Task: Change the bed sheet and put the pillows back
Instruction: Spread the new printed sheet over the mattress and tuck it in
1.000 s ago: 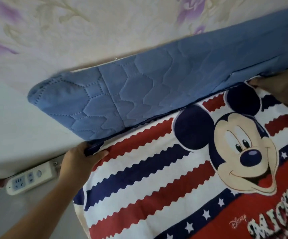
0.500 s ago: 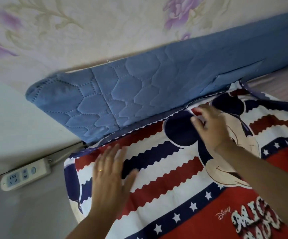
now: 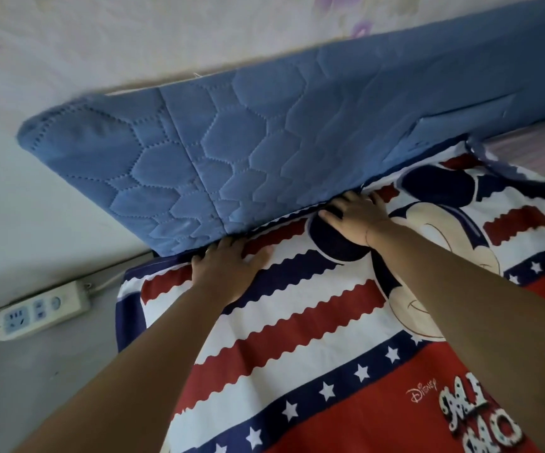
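Both hands have slid up to the top edge of the sheet, which lies spread on the bed against the blue headboard. The left hand and right hand press flat, fingers straight, grasping nothing, likely tucking the edge in. Moments earlier they lay lower on the sheet.

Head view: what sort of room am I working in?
Most likely a bedroom, at the bed's head: a blue quilted headboard stands against floral wallpaper, and the left hand and right hand press a Mickey Mouse sheet at its base.
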Motion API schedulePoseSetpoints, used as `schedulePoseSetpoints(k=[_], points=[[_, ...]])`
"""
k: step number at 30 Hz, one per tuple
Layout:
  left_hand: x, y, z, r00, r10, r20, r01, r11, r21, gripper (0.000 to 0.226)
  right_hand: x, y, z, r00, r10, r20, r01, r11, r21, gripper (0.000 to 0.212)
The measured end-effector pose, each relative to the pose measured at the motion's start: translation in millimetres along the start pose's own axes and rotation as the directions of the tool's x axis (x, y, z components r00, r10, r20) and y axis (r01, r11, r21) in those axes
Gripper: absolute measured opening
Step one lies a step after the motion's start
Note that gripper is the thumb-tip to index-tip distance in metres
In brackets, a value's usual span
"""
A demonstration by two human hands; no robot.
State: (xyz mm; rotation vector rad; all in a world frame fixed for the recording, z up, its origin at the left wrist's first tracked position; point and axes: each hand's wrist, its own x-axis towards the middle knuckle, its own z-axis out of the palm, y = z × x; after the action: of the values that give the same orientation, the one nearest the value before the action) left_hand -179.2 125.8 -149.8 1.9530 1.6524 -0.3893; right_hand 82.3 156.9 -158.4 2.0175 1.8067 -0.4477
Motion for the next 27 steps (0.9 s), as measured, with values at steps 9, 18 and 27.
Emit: schedulePoseSetpoints(k=[9, 18, 27], points=[[4, -2, -19, 0.988, -0.097, 0.12, 0.11, 0.988, -0.109, 0.09, -1, -1, -23, 0.999, 0.015, 0.051, -0.009, 0.992, -0.122, 0.075], [-43, 13, 23, 0.886, -0.184, -0.426, 0.147, 0.982, -0.119, 0.068, -4, 11, -1, 0.992, 0.027, -0.123, -0.011, 0.992, 0.129, 0.062], [-14, 143, 56, 0.837, 0.509, -0.201, -0.455, 0.851, 0.261, 0.077, -99, 128, 52, 0.898, 0.371, -0.238, -0.321, 0.92, 0.223, 0.079]])
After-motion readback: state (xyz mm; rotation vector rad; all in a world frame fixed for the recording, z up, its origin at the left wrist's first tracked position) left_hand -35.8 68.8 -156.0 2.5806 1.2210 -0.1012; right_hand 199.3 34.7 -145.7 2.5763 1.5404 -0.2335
